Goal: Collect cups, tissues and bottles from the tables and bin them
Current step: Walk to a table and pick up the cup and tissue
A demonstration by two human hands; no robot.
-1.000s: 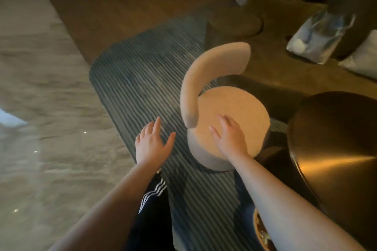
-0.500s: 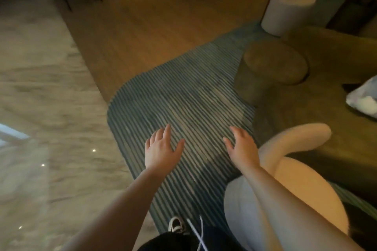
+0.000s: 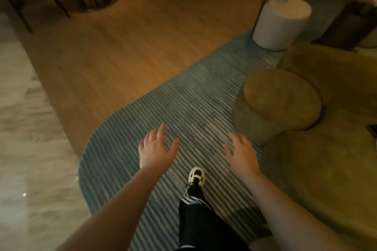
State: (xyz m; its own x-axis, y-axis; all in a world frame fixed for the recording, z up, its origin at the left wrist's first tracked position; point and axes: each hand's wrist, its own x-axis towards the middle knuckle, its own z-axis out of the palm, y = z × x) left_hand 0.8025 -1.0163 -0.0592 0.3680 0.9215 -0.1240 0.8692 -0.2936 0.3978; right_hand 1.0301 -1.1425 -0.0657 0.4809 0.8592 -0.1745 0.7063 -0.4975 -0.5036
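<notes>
Hands: bare left hand (image 3: 156, 151) and bare right hand (image 3: 241, 154), palms down, fingers apart, empty, pointing far over striped blue-grey rug (image 3: 163, 108).

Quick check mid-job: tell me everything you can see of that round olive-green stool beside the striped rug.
The olive-green stool is a squat drum with a flat round top, covered in what looks like soft matte fabric or velvet. It stands upright at the right edge of the striped rug, against the matching olive sofa. Its top is bare: no cup, tissue or bottle. Neither hand touches it; the right hand hovers open nearby.
</notes>
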